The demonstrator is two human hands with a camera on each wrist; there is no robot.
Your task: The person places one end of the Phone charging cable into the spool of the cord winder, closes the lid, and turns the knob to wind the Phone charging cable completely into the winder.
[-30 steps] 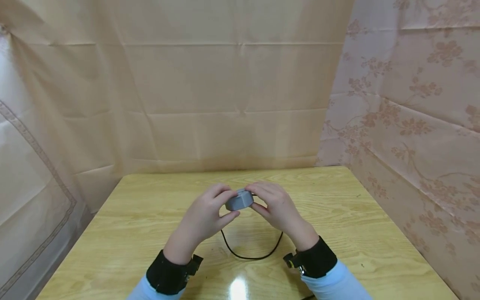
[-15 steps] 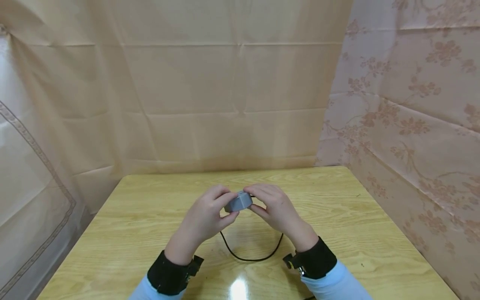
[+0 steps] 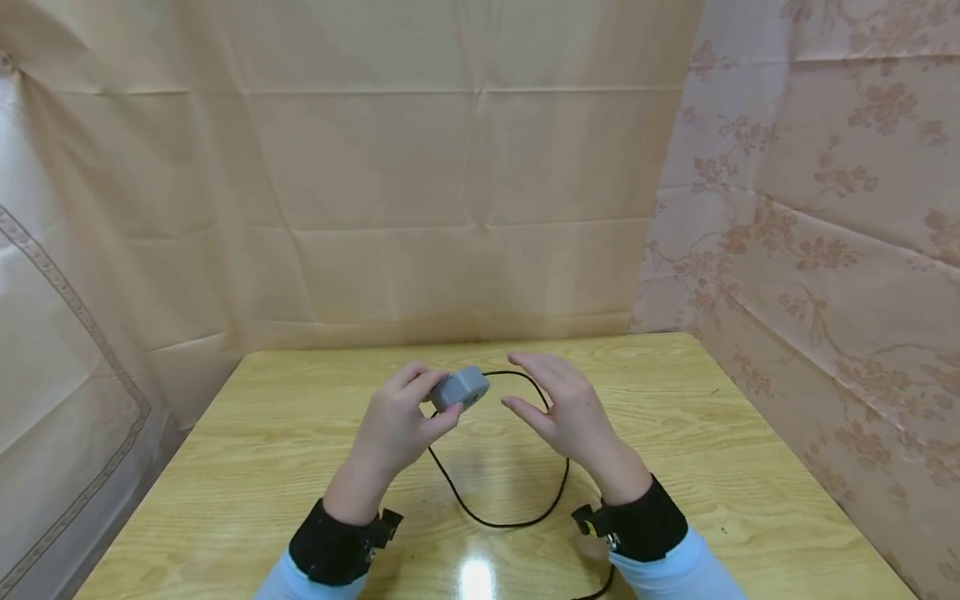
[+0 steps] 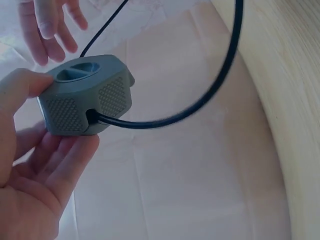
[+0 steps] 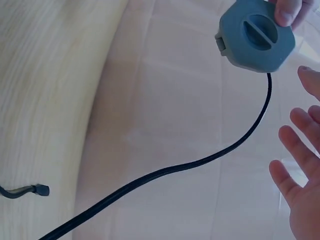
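Observation:
A grey-blue hexagonal cable case (image 3: 461, 388) is held up over the table, pinched between my left hand's (image 3: 392, 429) thumb and fingers. One face has a round recess with a bar across it, plain on the case (image 5: 235, 47) in the right wrist view. A black cable (image 4: 150, 124) leaves a notch in its textured side, and the cable (image 5: 185, 167) also comes out at another side. To the right, my right hand (image 3: 576, 412) is spread, thumb and fingers apart, touching neither case nor, as far as I can tell, cable.
The cable hangs in a loop toward the wooden table (image 3: 300, 467). Its plug-like end (image 5: 42, 189) shows over the table in the right wrist view. Behind stands a beige cloth (image 3: 450, 208), with a flowered cloth (image 3: 810, 250) on the right.
Both hands were on the case before. My right hand has let go and moved right. My left hand has shifted slightly left with the case, tilting it, and more cable shows.

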